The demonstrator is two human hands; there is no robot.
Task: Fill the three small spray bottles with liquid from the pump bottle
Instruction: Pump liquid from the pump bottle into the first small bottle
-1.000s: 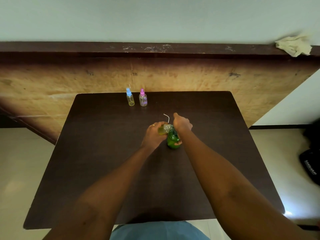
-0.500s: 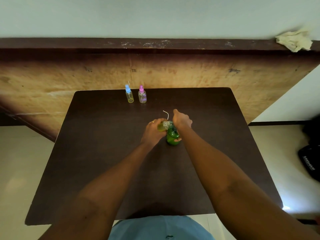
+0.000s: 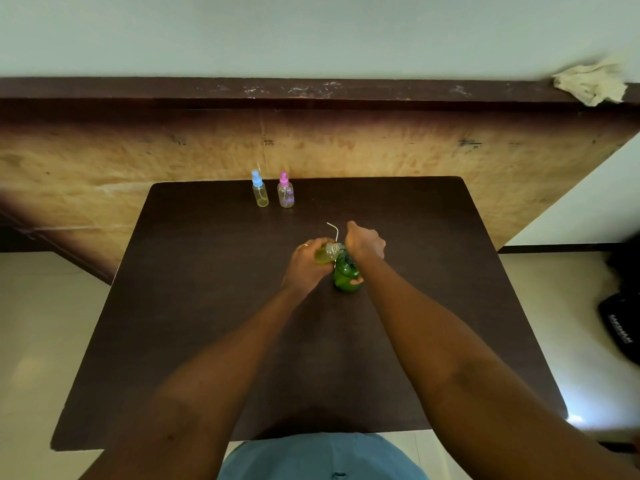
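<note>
Right hand (image 3: 364, 241) hid the pump bottle's (image 3: 345, 273) top; black bag (image 3: 621, 323) cut by right edge, its lettering unreadable.

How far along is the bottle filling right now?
The blue-capped bottle and pink-capped bottle stand capped at the table's far edge, seemingly done. The left hand tilts the third bottle against the green pump bottle, gripped by the right hand. Finishing and capping remain.
</note>
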